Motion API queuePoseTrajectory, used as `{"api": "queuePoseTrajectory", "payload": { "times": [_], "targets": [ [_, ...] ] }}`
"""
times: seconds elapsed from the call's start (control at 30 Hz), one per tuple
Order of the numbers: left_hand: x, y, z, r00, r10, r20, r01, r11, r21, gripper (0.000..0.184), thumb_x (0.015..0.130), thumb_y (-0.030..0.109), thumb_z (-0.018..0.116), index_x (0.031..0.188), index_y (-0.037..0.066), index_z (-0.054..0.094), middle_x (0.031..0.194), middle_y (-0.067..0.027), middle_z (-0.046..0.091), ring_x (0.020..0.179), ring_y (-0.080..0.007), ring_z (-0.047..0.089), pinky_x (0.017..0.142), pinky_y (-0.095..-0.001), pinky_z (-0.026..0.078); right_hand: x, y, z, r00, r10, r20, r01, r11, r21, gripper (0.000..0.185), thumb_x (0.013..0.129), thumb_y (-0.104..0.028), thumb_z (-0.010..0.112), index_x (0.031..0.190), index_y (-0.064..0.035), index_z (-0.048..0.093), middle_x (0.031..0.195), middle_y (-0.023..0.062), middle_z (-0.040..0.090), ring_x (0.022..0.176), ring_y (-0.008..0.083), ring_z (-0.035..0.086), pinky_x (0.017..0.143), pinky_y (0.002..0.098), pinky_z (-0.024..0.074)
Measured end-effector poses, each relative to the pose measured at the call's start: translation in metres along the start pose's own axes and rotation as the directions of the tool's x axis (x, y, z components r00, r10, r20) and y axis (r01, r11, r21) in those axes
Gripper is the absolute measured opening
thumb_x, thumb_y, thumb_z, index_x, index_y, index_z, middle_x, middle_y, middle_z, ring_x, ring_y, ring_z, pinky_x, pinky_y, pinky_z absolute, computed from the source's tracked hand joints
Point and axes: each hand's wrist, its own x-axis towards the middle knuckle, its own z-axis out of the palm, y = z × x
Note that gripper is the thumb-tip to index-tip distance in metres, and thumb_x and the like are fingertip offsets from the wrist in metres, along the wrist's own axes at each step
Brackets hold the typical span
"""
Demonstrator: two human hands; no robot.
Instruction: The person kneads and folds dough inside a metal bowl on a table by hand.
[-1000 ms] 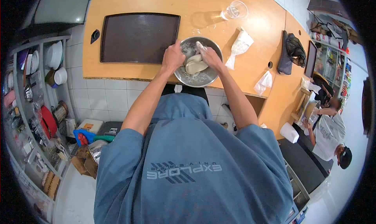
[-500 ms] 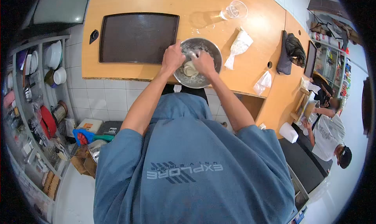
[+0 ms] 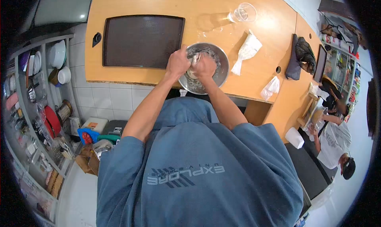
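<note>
Dark tray [image 3: 143, 40]: flat on the wooden table [image 3: 131, 74], probably parked there within reach. Left hand [image 3: 178, 63]: at the left rim of a metal bowl [image 3: 223, 66], fingers curled together over the edge, apparently to steady it. Bowl: at the table's near side, likely for working from above. Pale dough [image 3: 191, 74]: inside the bowl, partly hidden. Right hand [image 3: 204, 66]: in the bowl, against the dough, blurred; I cannot tell whether its fingers are spread or pressed together. Clear cup [image 3: 245, 13] and white bag [image 3: 250, 46]: beyond the bowl, seemingly leaving elbow room. Blue shirt [image 3: 190, 139]: reads "EXPLORE", with smaller lettering unclear.
</note>
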Motion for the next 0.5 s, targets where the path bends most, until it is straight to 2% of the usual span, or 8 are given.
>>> {"api": "queuePoseTrajectory", "payload": {
  "times": [0.03, 0.1, 0.23, 0.33, 0.43, 0.5],
  "targets": [
    [0.002, -0.002, -0.001, 1.0, -0.002, 0.001, 0.002, 1.0, -0.008, 0.02, 0.086, 0.002, 0.056, 0.106, -0.004, 0.054, 0.087, -0.033, 0.067, 0.086, -0.0516, 0.066, 0.075, -0.059, 0.053, 0.007, -0.004, -0.004, 0.996, 0.059, 0.073, -0.059, 0.998, -0.014, 0.034, 0.091, -0.037, 0.057, 0.084, -0.0089, 0.074, 0.09, 0.02, 0.073, 0.083, 0.0378, 0.072, 0.073, 0.0518, 0.0558],
    [-0.001, -0.005, -0.001, 1.0, -0.005, 0.014, 0.006, 1.0, -0.028, 0.018, 0.091, 0.006, 0.058, 0.105, -0.004, 0.052, 0.086, -0.0333, 0.067, 0.087, -0.0525, 0.065, 0.073, -0.0605, 0.051, 0.012, -0.007, -0.001, 0.994, 0.109, 0.027, -0.11, 0.994, 0.015, 0.035, 0.092, -0.039, 0.056, 0.083, -0.01, 0.074, 0.086, 0.0207, 0.073, 0.079, 0.0392, 0.072, 0.071, 0.0521, 0.0562],
    [-0.001, -0.005, 0.003, 1.0, -0.008, -0.009, 0.008, 1.0, 0.004, 0.018, 0.091, 0.004, 0.057, 0.106, -0.004, 0.052, 0.086, -0.0336, 0.066, 0.086, -0.0528, 0.065, 0.072, -0.0605, 0.051, 0.017, -0.007, 0.001, 0.988, 0.151, -0.02, -0.15, 0.988, 0.032, 0.037, 0.092, -0.04, 0.056, 0.084, -0.0101, 0.076, 0.084, 0.0223, 0.073, 0.079, 0.0414, 0.072, 0.072, 0.0526, 0.0561],
    [-0.002, -0.004, 0.002, 0.999, -0.019, -0.026, 0.019, 1.0, 0.01, 0.02, 0.09, 0.004, 0.057, 0.108, -0.004, 0.052, 0.088, -0.0334, 0.067, 0.086, -0.0523, 0.066, 0.073, -0.0596, 0.052, 0.016, 0.0, -0.012, 0.989, 0.124, 0.078, -0.134, 0.981, 0.142, 0.04, 0.092, -0.042, 0.057, 0.091, -0.0081, 0.077, 0.088, 0.0249, 0.073, 0.086, 0.0444, 0.072, 0.078, 0.0546, 0.0562],
    [-0.003, -0.002, 0.002, 1.0, -0.016, -0.019, 0.016, 0.999, 0.041, 0.022, 0.09, 0.003, 0.056, 0.11, -0.005, 0.054, 0.092, -0.0323, 0.068, 0.086, -0.051, 0.067, 0.074, -0.0579, 0.054, 0.038, 0.026, -0.023, 0.947, 0.098, 0.305, -0.173, 0.957, 0.232, 0.049, 0.094, -0.046, 0.056, 0.097, -0.0019, 0.076, 0.095, 0.0296, 0.072, 0.095, 0.047, 0.07, 0.085, 0.0561, 0.0552],
    [-0.002, 0.0, 0.002, 1.0, 0.008, -0.024, -0.007, 0.998, 0.055, 0.022, 0.09, 0.003, 0.056, 0.11, -0.005, 0.054, 0.093, -0.0313, 0.069, 0.087, -0.0506, 0.067, 0.075, -0.0579, 0.054, 0.051, 0.034, -0.036, 0.918, -0.04, 0.394, -0.038, 0.982, 0.187, 0.057, 0.095, -0.05, 0.055, 0.097, 0.0025, 0.075, 0.099, 0.0323, 0.07, 0.099, 0.0479, 0.069, 0.087, 0.056, 0.0548]
  ]
}}
